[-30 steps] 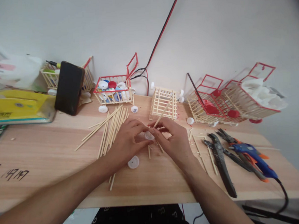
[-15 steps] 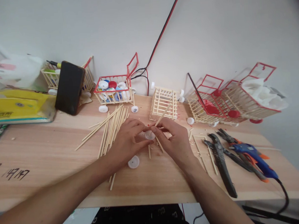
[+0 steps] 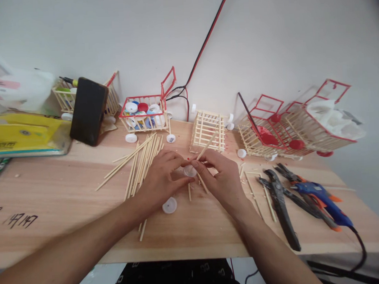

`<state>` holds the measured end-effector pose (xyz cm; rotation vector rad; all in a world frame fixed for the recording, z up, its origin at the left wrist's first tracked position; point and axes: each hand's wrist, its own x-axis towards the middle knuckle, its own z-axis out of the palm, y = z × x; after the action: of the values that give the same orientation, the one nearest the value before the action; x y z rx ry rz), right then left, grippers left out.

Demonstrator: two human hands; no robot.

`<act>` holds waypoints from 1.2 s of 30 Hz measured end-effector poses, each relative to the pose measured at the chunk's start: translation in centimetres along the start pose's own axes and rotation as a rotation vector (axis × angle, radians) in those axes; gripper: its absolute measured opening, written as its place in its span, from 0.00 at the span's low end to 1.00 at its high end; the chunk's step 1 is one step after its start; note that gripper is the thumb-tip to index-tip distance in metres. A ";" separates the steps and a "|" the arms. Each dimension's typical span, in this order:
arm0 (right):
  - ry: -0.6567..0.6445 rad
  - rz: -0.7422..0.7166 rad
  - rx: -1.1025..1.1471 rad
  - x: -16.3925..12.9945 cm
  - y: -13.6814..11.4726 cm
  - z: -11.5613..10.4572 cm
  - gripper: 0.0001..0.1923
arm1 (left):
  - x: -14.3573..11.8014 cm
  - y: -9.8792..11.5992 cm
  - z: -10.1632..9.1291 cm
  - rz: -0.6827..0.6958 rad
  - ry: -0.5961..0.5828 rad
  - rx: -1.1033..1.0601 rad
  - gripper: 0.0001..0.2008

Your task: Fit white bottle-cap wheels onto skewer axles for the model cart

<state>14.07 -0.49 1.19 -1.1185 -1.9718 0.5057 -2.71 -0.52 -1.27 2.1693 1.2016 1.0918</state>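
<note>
Between the thumb and fingers of my left hand (image 3: 166, 176) is a translucent bottle cap (image 3: 190, 171). My right hand (image 3: 218, 174) pinches a thin wooden stick (image 3: 207, 144), which slants up to the right from the fingertips. Both hands' fingertips meet at the cap; whether the stick touches it is hidden. A second translucent cap (image 3: 169, 205) lies on the table just below my left hand. Loose wooden sticks (image 3: 143, 160) are heaped beside and partly under my left hand and wrist. Behind my hands stands a small stick-built cart (image 3: 208, 130) with white cap wheels.
Several stick carts line the wall, including one filled with caps (image 3: 144, 114) and another with white plastic (image 3: 326, 119). At right lie cutters (image 3: 280, 209), pliers (image 3: 305, 195) and a blue glue gun (image 3: 327, 201). A phone (image 3: 89, 110) leans at left, beside a yellow packet (image 3: 25, 132).
</note>
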 end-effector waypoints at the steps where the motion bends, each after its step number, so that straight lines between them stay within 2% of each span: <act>1: 0.002 -0.001 0.002 0.0 0.0 0.0 0.06 | 0.0 0.0 0.0 0.000 0.001 0.001 0.11; 36: 0.015 -0.020 -0.002 0.0 -0.1 0.0 0.06 | 0.1 0.1 0.0 0.002 0.009 0.009 0.12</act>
<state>14.03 -0.56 1.25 -1.0993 -1.9688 0.4831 -2.63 -0.52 -1.18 2.1751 1.2107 1.0997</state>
